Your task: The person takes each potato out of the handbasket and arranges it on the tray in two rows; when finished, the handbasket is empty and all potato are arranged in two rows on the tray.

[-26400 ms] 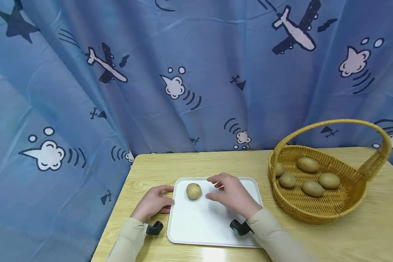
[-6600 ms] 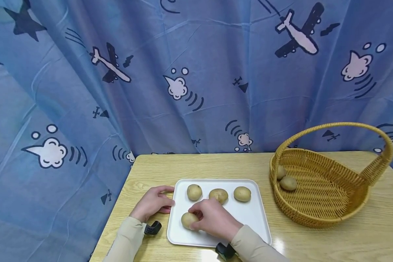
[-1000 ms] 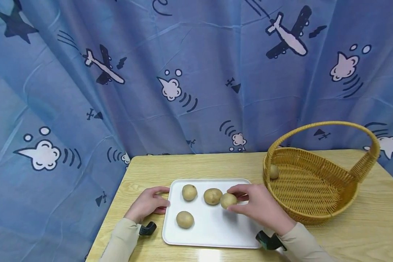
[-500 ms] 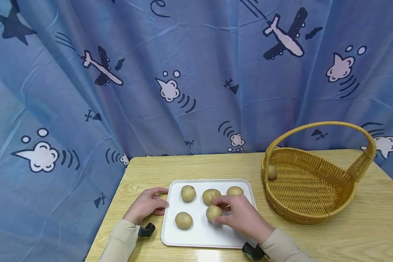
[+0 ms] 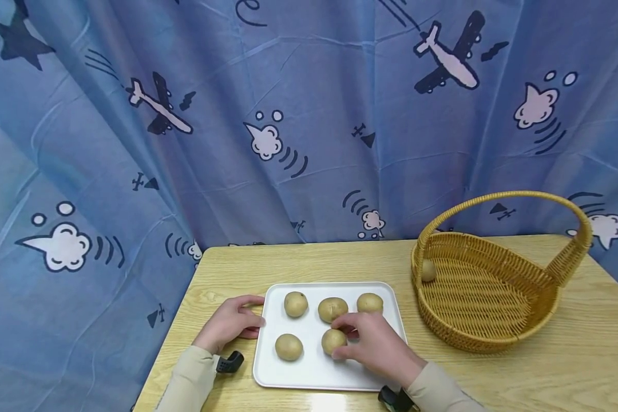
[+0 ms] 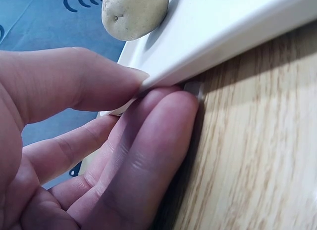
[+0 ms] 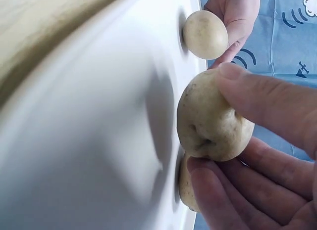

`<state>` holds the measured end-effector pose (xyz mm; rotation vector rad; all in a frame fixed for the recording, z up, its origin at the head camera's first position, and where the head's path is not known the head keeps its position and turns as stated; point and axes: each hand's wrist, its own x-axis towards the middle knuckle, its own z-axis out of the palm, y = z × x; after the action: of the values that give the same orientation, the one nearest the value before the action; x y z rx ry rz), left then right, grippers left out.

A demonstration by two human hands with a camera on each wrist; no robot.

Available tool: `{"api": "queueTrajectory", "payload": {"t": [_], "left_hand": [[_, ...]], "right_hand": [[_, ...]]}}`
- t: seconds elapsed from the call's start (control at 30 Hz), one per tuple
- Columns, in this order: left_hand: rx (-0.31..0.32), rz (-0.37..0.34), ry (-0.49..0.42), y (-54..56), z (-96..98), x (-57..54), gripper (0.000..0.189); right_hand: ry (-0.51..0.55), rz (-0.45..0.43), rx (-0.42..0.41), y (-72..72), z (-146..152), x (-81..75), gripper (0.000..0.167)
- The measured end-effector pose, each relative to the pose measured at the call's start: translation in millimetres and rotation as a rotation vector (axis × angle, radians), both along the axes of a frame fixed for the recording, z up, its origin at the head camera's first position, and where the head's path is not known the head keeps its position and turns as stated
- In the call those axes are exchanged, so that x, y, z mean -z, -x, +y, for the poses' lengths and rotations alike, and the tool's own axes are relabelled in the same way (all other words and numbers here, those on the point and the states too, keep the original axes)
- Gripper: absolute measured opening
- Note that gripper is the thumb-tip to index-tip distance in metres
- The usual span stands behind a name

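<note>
My right hand point(image 5: 373, 346) pinches a potato point(image 5: 334, 341) between thumb and fingertips, close over the middle of the white tray point(image 5: 309, 375). In the right wrist view the held potato point(image 7: 210, 116) shows small dimples, and its shadow falls on the tray beside it. At the tray's left edge, my left hand point(image 5: 230, 323) grips the rim. The left wrist view has that thumb point(image 6: 106, 84) on top of the rim and fingers below it. Behind the held potato lie a left potato point(image 5: 296, 304), a middle one point(image 5: 332, 309) and a right one point(image 5: 369, 303); another potato point(image 5: 289, 347) lies front left.
A wicker basket point(image 5: 486, 343) with a tall arched handle stands right of the tray, with one potato point(image 5: 428, 270) against its left wall. The wooden table point(image 5: 309, 263) ends at a blue curtain point(image 5: 319, 114) printed with planes and clouds.
Over the last second my right hand has carried the potato left and toward the front, lower over the tray. Since the earliest frame, potatoes have gone from basket to tray. The left hand stays put.
</note>
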<state>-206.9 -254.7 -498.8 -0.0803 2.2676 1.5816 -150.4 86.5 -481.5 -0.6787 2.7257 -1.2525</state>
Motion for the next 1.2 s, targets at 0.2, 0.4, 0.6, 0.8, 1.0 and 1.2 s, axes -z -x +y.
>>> {"api": "queueTrajectory", "payload": {"t": [0.2, 0.4, 0.6, 0.8, 1.0, 1.2], "left_hand": [[0.002, 0.001, 0.004, -0.3, -0.4, -0.6, 0.060], [0.000, 0.002, 0.005, 0.6, -0.6, 1.1, 0.060], [0.002, 0.000, 0.006, 0.6, -0.1, 0.7, 0.060], [0.002, 0.003, 0.008, 0.8, 1.0, -0.7, 0.059], [-0.005, 0.001, 0.014, -0.6, 1.4, -1.5, 0.059], [-0.005, 0.002, 0.011, -1.0, 1.2, -1.7, 0.059]], "right_hand": [[-0.020, 0.010, -0.003, -1.6, -0.5, -0.3, 0.037], [-0.038, 0.007, 0.001, -1.7, -1.8, 1.2, 0.038], [-0.039, 0.001, -0.002, -1.8, -1.8, 2.2, 0.039], [-0.042, -0.015, 0.000, -0.5, -1.4, 1.5, 0.041], [-0.017, -0.028, -0.012, -0.4, -1.3, 1.5, 0.046], [-0.032, -0.034, -0.007, -0.2, -2.1, 0.7, 0.046]]}}
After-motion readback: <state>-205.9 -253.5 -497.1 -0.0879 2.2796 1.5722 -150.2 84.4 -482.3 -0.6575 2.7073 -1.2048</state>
